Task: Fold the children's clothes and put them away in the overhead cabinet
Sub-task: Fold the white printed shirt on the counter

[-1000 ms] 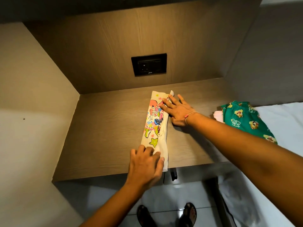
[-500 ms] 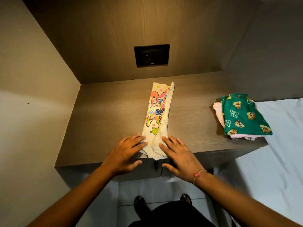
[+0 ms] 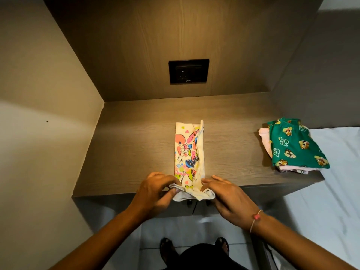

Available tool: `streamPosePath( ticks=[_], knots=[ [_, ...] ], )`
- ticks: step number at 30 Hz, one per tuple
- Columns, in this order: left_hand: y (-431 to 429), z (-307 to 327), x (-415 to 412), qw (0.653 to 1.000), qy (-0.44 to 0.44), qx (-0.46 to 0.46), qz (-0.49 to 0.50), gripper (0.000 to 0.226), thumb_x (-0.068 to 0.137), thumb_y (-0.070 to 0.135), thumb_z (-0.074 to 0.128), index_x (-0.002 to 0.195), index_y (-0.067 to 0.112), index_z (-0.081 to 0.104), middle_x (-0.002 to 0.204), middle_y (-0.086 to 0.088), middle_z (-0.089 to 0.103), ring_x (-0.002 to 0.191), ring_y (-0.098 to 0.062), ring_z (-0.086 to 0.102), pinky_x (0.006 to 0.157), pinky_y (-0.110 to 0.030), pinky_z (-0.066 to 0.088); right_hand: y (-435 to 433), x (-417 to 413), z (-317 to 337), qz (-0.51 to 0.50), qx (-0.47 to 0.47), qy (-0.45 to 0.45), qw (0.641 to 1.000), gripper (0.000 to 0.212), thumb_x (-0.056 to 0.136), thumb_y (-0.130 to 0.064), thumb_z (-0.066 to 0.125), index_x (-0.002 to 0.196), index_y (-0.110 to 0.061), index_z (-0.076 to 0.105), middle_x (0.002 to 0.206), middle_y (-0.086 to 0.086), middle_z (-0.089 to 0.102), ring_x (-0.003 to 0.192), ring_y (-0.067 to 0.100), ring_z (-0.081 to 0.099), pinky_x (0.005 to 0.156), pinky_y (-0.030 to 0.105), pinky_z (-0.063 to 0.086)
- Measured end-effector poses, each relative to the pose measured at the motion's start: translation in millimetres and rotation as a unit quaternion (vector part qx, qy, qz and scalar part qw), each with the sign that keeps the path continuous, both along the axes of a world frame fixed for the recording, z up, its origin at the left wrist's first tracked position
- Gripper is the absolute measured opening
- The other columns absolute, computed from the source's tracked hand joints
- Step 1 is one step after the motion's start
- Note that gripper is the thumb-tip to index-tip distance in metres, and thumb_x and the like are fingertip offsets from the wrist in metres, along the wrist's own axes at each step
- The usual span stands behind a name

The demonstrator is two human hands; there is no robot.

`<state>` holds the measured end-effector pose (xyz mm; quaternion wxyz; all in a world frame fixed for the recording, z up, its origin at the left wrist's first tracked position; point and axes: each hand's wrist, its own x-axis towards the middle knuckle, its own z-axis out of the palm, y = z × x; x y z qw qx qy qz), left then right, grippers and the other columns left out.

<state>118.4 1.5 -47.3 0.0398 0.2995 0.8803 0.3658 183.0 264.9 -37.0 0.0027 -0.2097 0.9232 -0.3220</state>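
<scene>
A cream children's garment [image 3: 189,152] with bright cartoon prints lies folded into a long narrow strip on the wooden desk [image 3: 136,145], running away from me. My left hand [image 3: 155,190] pinches the near left corner of the strip at the desk's front edge. My right hand [image 3: 228,193] grips the near right corner. The near end is lifted and bunched between both hands. No overhead cabinet is in view.
A folded stack with a green cartoon-print garment [image 3: 296,147] on top of pink pieces sits at the desk's right end. A black socket panel [image 3: 188,71] is on the back wall. A white bed sheet [image 3: 335,191] lies to the right. Walls enclose the desk at left and back.
Both hands came to the near end of the strip; they lay flat on it half a second ago and now pinch its corners and lift the end.
</scene>
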Motion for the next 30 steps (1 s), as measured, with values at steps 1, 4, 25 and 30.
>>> streamPosePath(
  ticks=[1,4,25,30],
  knots=[
    [2,6,-1,0.997,-0.068,0.041,-0.001,0.017,0.088,0.045,0.059,0.093,0.031,0.067,0.087,0.016,0.070,0.081,-0.007,0.064,0.066,-0.022,0.051,0,-3,13,-0.001,-0.026,-0.027,0.999,0.025,0.091,-0.017,0.055,0.115,-0.024,0.057,0.114,-0.005,0.068,0.104,0.009,0.061,0.098,0.025,0.047],
    [10,23,-21,0.960,-0.246,0.137,0.005,0.016,0.086,0.039,0.066,0.093,0.025,0.068,0.088,0.010,0.073,0.079,-0.012,0.070,0.062,-0.019,0.052,2,-31,45,-0.032,-0.069,-0.108,0.991,0.013,0.100,-0.029,0.048,0.113,-0.027,0.050,0.096,-0.010,0.066,0.078,0.010,0.062,0.063,0.025,0.050],
    [73,-9,-154,0.965,-0.019,-0.141,0.222,0.032,0.092,0.045,0.058,0.114,0.022,0.055,0.108,0.001,0.059,0.100,-0.020,0.055,0.076,-0.032,0.043,6,-188,-16,-0.289,0.045,-0.062,0.954,0.044,0.091,-0.039,0.062,0.131,-0.026,0.047,0.126,0.001,0.061,0.115,0.024,0.057,0.090,0.041,0.050],
    [63,-27,-116,0.961,0.141,-0.227,0.065,0.068,0.097,0.051,0.034,0.151,0.011,0.027,0.158,-0.012,0.028,0.147,-0.030,0.022,0.117,-0.050,0.022,-9,-141,-20,-0.165,0.137,0.062,0.975,0.052,0.096,-0.039,0.034,0.144,-0.020,0.036,0.148,0.005,0.043,0.136,0.027,0.038,0.108,0.045,0.037]
  ],
)
